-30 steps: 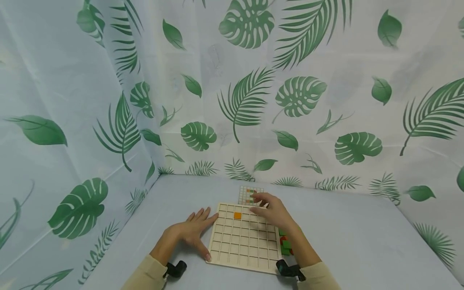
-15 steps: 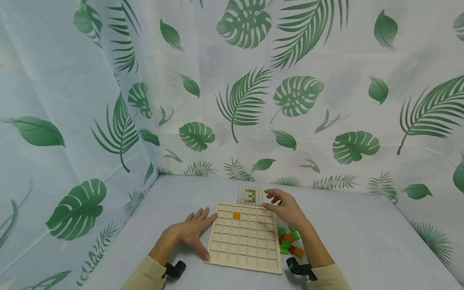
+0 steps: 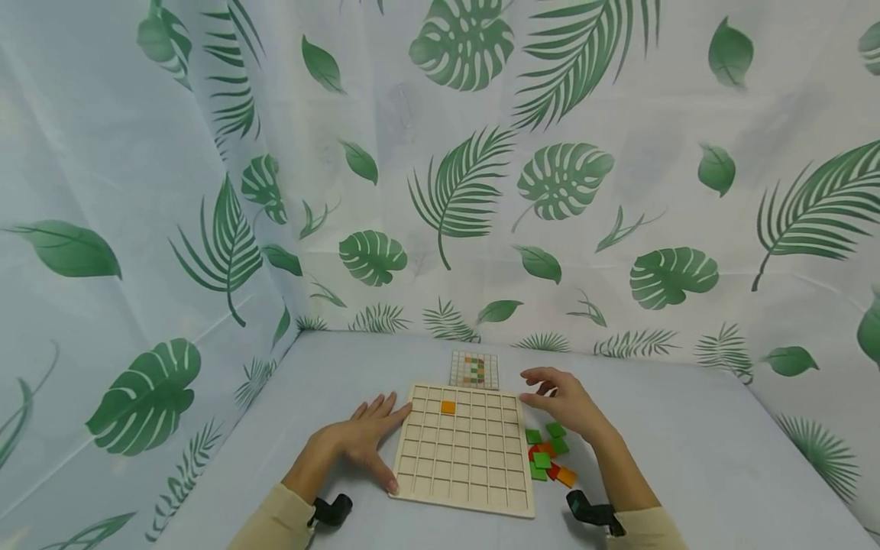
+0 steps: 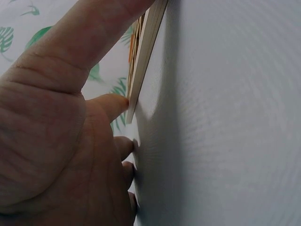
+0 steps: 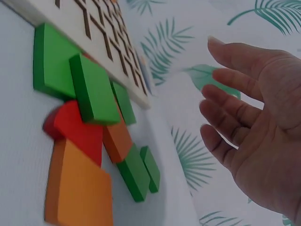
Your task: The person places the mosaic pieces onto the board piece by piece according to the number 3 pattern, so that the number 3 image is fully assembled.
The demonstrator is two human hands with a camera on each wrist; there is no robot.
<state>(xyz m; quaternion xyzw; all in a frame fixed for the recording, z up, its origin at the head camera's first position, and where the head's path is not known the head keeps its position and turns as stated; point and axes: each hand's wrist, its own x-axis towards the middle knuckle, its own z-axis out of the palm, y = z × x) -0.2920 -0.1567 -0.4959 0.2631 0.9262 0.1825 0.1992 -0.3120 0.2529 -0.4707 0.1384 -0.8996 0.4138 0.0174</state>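
A pale wooden grid board point(image 3: 461, 458) lies in front of the person, with one orange square tile point(image 3: 448, 407) in a cell near its far edge. The left hand point(image 3: 364, 439) is spread along the board's left side, its thumb at the near corner and its index finger at the upper left edge. Off the far right corner hovers the right hand point(image 3: 560, 397), fingers loosely bent, nothing between them. Below that hand, beside the board, is a loose pile of green tiles point(image 5: 94, 89), orange tiles point(image 5: 80, 183) and red pieces point(image 5: 77, 127), some overlapping.
Behind the board lies a small pattern card point(image 3: 474, 370) printed with a grid and coloured squares. A white cloth covers the table point(image 3: 687, 451), and leaf-print curtains point(image 3: 440, 191) rise at the back and left. Each wrist carries a black camera point(image 3: 333, 510).
The right hand has moved right, from over the board's far part to beyond its right edge, uncovering the card and the tile pile. The left hand stays put.
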